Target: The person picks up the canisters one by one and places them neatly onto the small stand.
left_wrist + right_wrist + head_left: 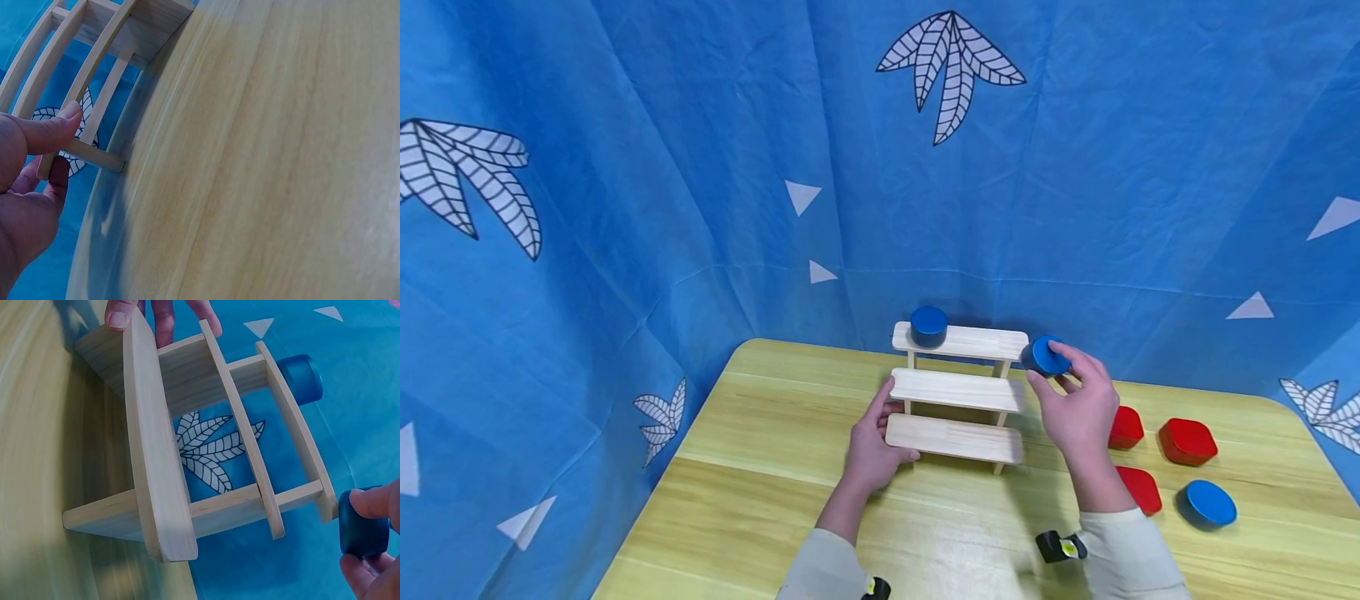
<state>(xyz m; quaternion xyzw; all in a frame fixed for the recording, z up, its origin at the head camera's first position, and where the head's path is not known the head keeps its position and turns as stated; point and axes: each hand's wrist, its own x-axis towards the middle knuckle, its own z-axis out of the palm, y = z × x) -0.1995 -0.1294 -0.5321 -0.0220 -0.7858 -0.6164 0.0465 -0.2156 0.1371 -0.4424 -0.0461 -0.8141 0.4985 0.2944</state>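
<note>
A small three-tier wooden shelf (955,390) stands near the back of the table. My left hand (874,446) grips the left end of its lowest board, thumb on the front edge and fingers behind, as the left wrist view also shows. With my right hand (1078,404) I pinch a round blue tin (1043,357) between thumb and fingers, right at the right end of the top board. Another round blue tin (928,327) sits on the left part of that top board; the right wrist view shows this blue tin (301,379) too.
Right of the shelf on the wooden table (737,433) lie several red square tins (1187,442), partly behind my right forearm, and a round blue tin (1206,505). A blue patterned curtain (880,217) hangs close behind the table.
</note>
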